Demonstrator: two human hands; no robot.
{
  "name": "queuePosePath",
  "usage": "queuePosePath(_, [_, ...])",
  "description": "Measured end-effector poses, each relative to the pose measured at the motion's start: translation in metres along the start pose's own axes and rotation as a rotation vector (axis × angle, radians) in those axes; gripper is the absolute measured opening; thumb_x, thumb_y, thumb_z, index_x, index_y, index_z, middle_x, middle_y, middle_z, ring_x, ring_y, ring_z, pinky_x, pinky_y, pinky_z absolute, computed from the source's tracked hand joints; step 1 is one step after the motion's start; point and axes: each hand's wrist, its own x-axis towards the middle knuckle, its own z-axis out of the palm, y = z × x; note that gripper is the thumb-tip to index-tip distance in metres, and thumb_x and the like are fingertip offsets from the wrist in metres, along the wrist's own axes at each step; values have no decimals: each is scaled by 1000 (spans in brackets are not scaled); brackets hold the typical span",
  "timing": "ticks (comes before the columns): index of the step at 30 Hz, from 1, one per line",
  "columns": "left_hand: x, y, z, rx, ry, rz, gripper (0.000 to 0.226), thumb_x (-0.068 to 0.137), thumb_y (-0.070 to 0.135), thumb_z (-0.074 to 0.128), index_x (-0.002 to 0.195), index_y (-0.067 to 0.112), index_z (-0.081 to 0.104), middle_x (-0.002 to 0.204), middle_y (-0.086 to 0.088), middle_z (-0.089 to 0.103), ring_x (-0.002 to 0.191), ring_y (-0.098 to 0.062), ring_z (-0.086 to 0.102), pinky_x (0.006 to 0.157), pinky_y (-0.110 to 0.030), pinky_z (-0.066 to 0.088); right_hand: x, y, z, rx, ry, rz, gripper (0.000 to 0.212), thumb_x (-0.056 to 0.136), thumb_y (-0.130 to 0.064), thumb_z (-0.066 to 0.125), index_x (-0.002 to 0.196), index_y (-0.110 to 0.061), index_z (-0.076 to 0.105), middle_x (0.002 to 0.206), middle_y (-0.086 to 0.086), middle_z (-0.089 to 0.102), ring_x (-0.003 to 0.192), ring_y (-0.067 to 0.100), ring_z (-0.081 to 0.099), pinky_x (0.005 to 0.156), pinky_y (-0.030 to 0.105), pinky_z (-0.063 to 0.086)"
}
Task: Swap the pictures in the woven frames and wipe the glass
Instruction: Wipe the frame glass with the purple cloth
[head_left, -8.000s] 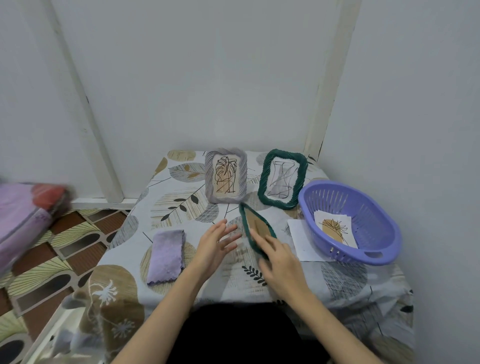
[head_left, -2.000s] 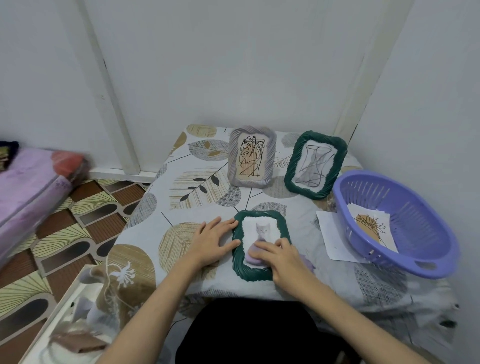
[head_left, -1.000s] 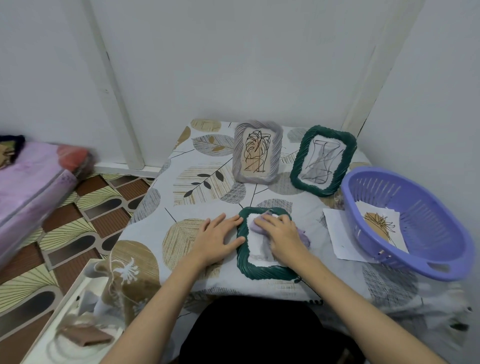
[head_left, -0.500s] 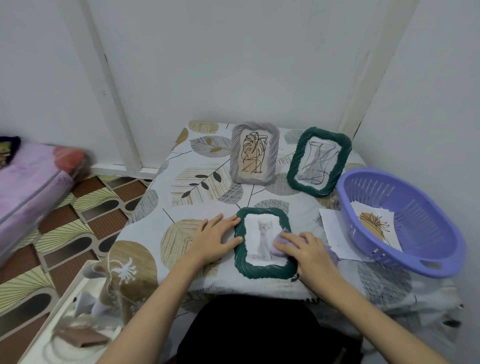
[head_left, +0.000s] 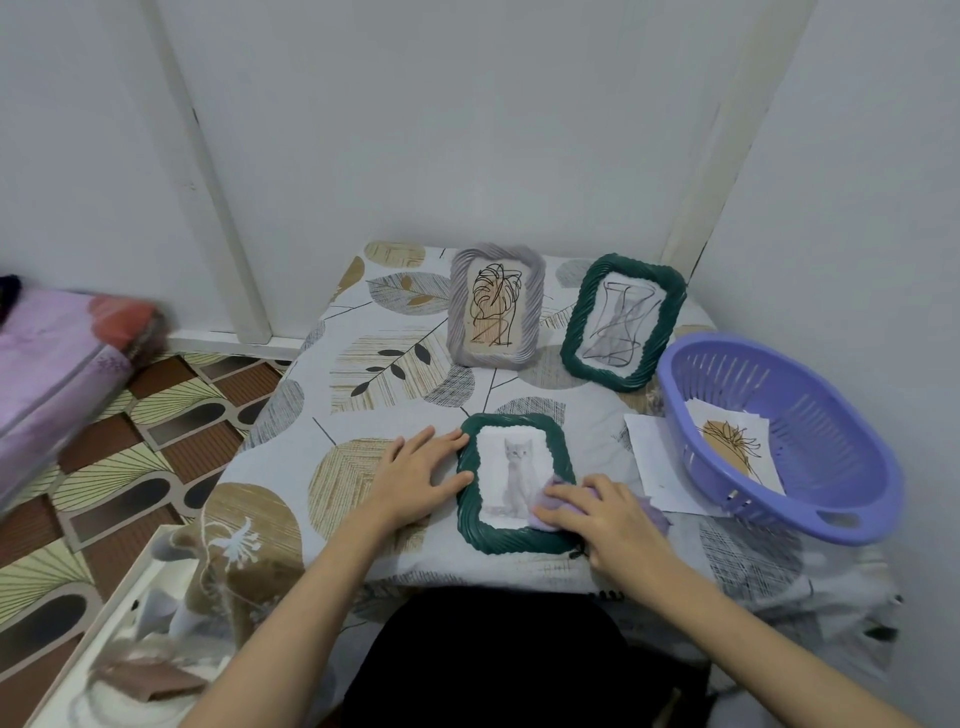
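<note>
While the cat frame (head_left: 517, 483) lies flat at the table's near edge, my right hand (head_left: 602, 512) presses the lilac cloth (head_left: 556, 501) on its lower right glass, fingers flat. Left hand (head_left: 415, 475), fingers spread, braces its left rim. Wiping step (probably); next, sweep the upper glass.

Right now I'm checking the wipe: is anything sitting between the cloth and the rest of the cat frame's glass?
Nothing visible does. The cloth under the right hand lies on the glass's lower right corner; the rest of the glass is bare. The left hand rests on the frame's left rim, off the glass.
</note>
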Motion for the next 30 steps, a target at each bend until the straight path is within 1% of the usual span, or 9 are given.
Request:
queuePosePath(6, [1, -2, 1, 5, 9, 4, 84, 61, 77, 19, 137, 43, 32, 148, 26, 27, 143, -5, 13, 116, -37, 3, 9, -2, 4, -252, 67, 26, 38, 66, -7, 43, 92, -24, 65, 102, 5, 68, 84, 27, 47, 62, 34, 39])
queuePosePath(12, [0, -2, 1, 11, 16, 10, 84, 62, 76, 18, 137, 42, 32, 148, 25, 27, 143, -6, 13, 116, -38, 3, 61, 6, 15, -110, -86, 274, 41, 73, -17, 32, 85, -25, 70, 94, 5, 71, 69, 28, 58, 54, 33, 46])
queuePosePath(15, [-1, 0, 1, 13, 28, 10, 84, 61, 76, 18, 137, 42, 33, 148, 25, 28, 143, -6, 14, 116, -37, 3, 86, -2, 21, 11, -198, 343, 46, 84, -15, 25, 107, -21, 65, 120, 8, 61, 95, 34, 51, 75, 39, 42])
queuePosePath(17, [-1, 0, 0, 18, 26, 7, 84, 61, 76, 17, 137, 43, 32, 148, 26, 27, 143, -5, 14, 116, -37, 3, 93, -8, 31, 64, -228, 333, 42, 89, -4, 36, 120, -23, 57, 135, 5, 50, 108, 33, 42, 86, 39, 35])
queuePosePath(19, [0, 0, 1, 20, 21, 7, 83, 62, 76, 16, 137, 44, 31, 148, 26, 27, 143, -5, 13, 116, -36, 3, 93, -16, 29, 122, -194, 290, 44, 83, 2, 46, 115, -25, 61, 131, 5, 54, 101, 34, 47, 81, 40, 38])
queuePosePath(22, [0, -1, 1, 21, 19, 7, 84, 62, 76, 16, 137, 44, 31, 148, 26, 26, 143, -5, 13, 116, -36, 4, 78, -17, 26, 136, -73, 109, 33, 73, -14, 50, 94, -32, 67, 107, 1, 69, 81, 26, 51, 58, 32, 45])
queuePosePath(24, [0, -1, 1, 22, 18, 8, 84, 61, 76, 16, 137, 43, 31, 148, 26, 26, 143, -5, 13, 116, -36, 4, 59, -12, 24, 140, -48, -13, 38, 66, -11, 59, 96, -33, 64, 108, 0, 68, 82, 20, 40, 59, 30, 46])
queuePosePath(27, [-1, -1, 1, 24, 14, 8, 85, 61, 76, 16, 137, 43, 31, 148, 25, 26, 143, -5, 13, 116, -36, 4, 36, -3, 19, 106, -59, -98, 68, 49, 5, 67, 106, -32, 59, 113, 3, 66, 87, 20, 38, 65, 32, 49])
queuePosePath(30, [-1, -1, 1, 17, 15, 2, 85, 61, 76, 17, 137, 43, 31, 148, 25, 27, 143, -5, 13, 116, -36, 4, 22, 5, 10, -1, -1, -161, 65, 54, 1, 62, 108, -31, 53, 112, 4, 67, 88, 23, 45, 66, 31, 50])
